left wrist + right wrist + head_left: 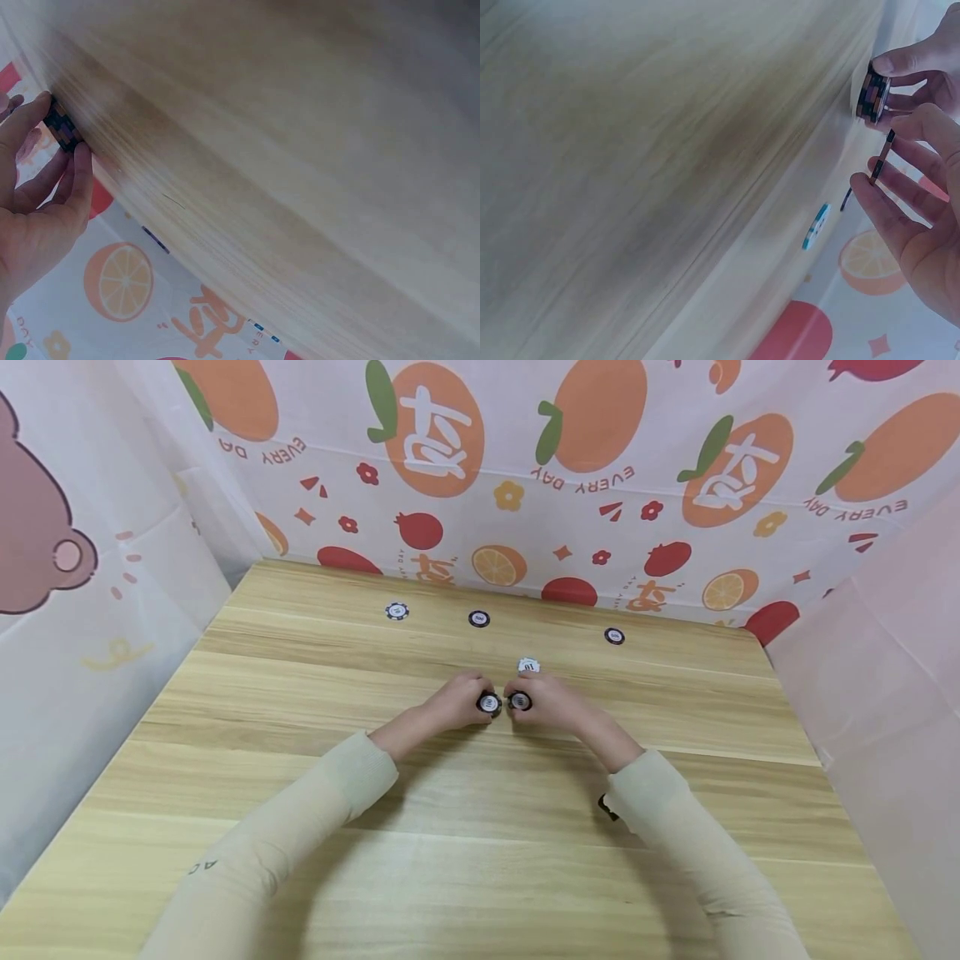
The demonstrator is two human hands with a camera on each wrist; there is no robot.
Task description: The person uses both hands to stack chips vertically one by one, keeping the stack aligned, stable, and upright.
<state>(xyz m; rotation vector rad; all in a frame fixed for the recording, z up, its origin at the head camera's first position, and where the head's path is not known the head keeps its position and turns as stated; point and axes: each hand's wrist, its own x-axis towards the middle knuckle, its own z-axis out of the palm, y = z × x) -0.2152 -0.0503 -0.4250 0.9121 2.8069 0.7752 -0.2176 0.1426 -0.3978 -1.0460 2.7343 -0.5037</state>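
In the head view my left hand (457, 700) grips a short stack of dark poker chips (490, 703), its top face white and printed. The stack's patterned edge shows between thumb and fingers in the left wrist view. Close beside it, my right hand (553, 702) pinches a single dark poker chip (519, 701) by its rim. Seen in the right wrist view, that thin chip (883, 157) is tilted between thumb and fingertips, just apart from the stack (874, 94). A white-and-teal poker chip (528, 666) marked 10 lies right beyond my right hand.
Toward the table's back edge lie a blue-and-white chip (397, 611) and two dark chips, one mid-left (479, 618) and one to the right (614, 636). A small black object (607, 807) is partly hidden by my right sleeve. Printed curtains border the wooden table (450, 877).
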